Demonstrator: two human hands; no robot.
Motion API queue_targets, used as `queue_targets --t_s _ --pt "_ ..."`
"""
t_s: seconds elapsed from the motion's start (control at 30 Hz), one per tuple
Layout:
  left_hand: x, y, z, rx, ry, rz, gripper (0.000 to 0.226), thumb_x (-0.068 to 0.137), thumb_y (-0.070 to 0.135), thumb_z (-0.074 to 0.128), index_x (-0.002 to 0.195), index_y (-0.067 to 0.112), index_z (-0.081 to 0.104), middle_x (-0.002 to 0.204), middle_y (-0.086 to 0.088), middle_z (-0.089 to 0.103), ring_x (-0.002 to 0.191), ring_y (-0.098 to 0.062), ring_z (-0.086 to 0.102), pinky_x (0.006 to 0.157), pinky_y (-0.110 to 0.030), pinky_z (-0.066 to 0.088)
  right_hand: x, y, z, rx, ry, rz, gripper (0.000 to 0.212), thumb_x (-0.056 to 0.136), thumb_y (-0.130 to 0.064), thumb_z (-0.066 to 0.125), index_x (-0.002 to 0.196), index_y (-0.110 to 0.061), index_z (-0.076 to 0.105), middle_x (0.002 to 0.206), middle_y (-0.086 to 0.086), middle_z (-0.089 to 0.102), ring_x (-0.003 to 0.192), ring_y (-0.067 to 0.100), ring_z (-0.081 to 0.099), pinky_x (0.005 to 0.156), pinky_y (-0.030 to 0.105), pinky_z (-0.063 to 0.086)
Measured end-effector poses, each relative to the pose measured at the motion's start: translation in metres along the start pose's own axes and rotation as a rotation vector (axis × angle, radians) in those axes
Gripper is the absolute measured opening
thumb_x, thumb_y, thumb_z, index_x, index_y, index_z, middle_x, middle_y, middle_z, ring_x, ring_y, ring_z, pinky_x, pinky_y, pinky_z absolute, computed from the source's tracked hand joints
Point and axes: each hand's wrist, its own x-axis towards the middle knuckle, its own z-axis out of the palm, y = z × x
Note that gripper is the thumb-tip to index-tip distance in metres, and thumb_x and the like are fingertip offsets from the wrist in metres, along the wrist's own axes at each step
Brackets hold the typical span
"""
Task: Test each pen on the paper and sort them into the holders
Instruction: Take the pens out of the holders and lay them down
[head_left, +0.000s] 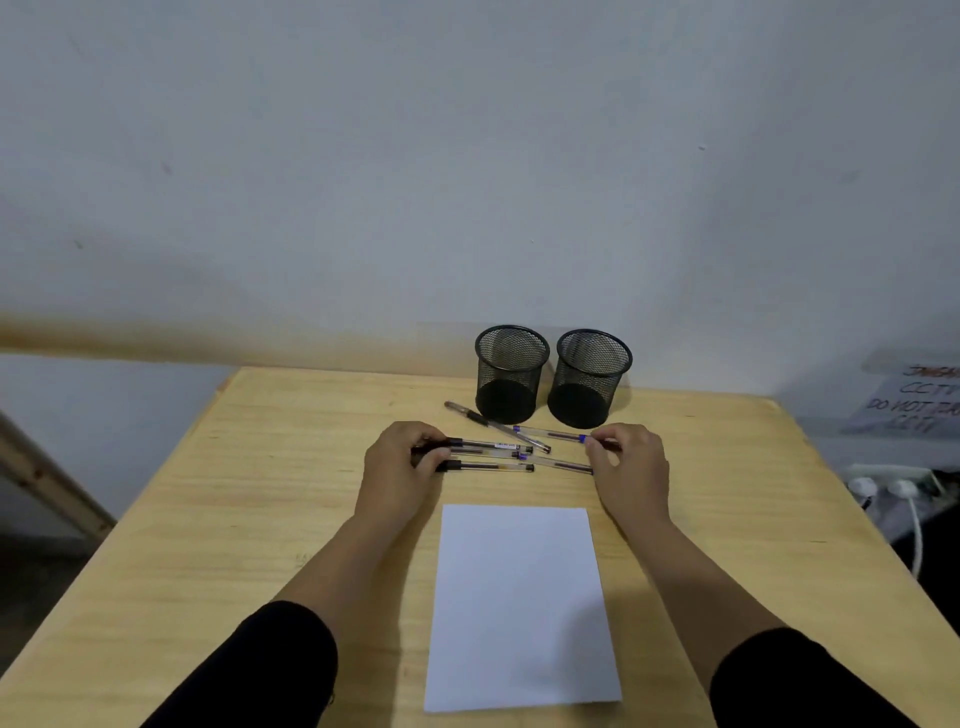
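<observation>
Several clear-barrelled pens (493, 456) lie in a loose bunch on the wooden table (260, 493), just in front of two black mesh holders (511, 374) (589, 378). My left hand (400, 467) curls over the black-capped ends of the pens on the left. My right hand (628, 462) pinches the ends of the blue-capped pens (550, 435) on the right. One pen (478, 418) lies apart, slanting toward the left holder. A blank white sheet of paper (522, 608) lies between my forearms. Both holders look empty.
A pale wall rises directly behind the table. Off the table's right edge are a handwritten sign (914, 400) and a power strip with white plugs and a cable (893, 488). A wooden beam (47, 478) slants at the left.
</observation>
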Motion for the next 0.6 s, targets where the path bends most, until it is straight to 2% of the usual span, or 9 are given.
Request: queue_targets --t_s 0.07,0.13,0.27,0.43,0.6 --pt "-0.003 -0.005 -0.002 0.044 -0.049 0.074 0.012 0.077 0.012 0.070 0.089 0.015 0.072 0.095 0.006 0.060 0.094 -0.011 0.053 0.083 -0.020 0.040 -0.005 -0.007 0.006 -0.065 -0.035 -0.131 0.014 0.086 -0.026 0.064 0.093 -0.017 0.071 0.102 0.002 0.067 0.106 0.020 0.052 0.084 0.035 0.042" --pt "-0.004 -0.010 -0.004 0.095 -0.095 0.112 0.015 0.076 0.012 0.071 0.091 0.014 0.073 0.101 0.001 0.063 0.102 -0.012 0.052 0.087 -0.017 0.035 -0.010 -0.016 0.013 -0.102 -0.128 -0.254 0.016 0.086 -0.029 0.064 0.093 -0.018 0.072 0.102 -0.001 0.066 0.105 0.017 0.051 0.082 0.029 0.039" --pt "-0.003 -0.012 -0.004 0.161 -0.121 0.123 0.019 0.078 0.014 0.069 0.097 0.012 0.072 0.107 -0.004 0.064 0.110 -0.017 0.050 0.088 -0.015 0.030 -0.015 -0.035 0.022 -0.123 -0.240 -0.383 0.021 0.084 -0.032 0.065 0.097 -0.017 0.073 0.102 -0.002 0.065 0.104 0.017 0.048 0.079 0.025 0.031" --pt "-0.004 -0.012 0.003 0.166 -0.087 0.114 0.016 0.079 0.006 0.066 0.095 0.006 0.070 0.103 -0.006 0.062 0.108 -0.019 0.049 0.080 -0.008 0.025 -0.019 -0.045 0.033 -0.145 -0.332 -0.420 0.024 0.087 -0.031 0.063 0.105 -0.018 0.072 0.110 -0.002 0.061 0.108 0.015 0.044 0.087 0.025 0.032" --pt "-0.004 -0.010 0.000 0.170 -0.048 0.144 0.013 0.079 0.008 0.066 0.091 0.008 0.067 0.098 -0.005 0.061 0.102 -0.019 0.048 0.076 -0.012 0.027 -0.016 -0.052 0.035 -0.145 -0.332 -0.419 0.018 0.088 -0.026 0.061 0.101 -0.017 0.070 0.107 -0.004 0.057 0.105 0.014 0.044 0.086 0.028 0.034"
